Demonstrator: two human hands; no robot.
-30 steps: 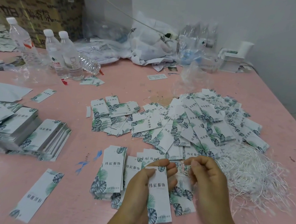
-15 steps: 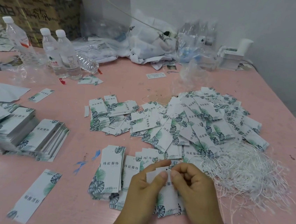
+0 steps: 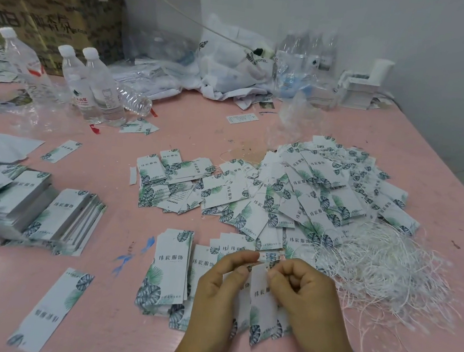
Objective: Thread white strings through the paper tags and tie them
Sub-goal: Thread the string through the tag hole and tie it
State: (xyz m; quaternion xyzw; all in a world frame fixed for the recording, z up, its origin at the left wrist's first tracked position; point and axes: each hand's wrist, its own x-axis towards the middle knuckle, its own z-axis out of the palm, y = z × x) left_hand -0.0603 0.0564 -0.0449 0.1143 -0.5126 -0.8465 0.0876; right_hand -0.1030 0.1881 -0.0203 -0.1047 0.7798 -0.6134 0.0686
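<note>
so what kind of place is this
Probably a small packing or garment-tag workroom: a pink table covered in printed paper tags, a heap of white strings, and a cardboard box at the back.

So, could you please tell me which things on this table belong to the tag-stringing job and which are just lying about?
Belonging to the job:
- held tag, pinched by left hand and right hand
- white strings
- tag pile
- tag stacks

Just lying about:
- water bottles
- cardboard box
- plastic bags
</note>
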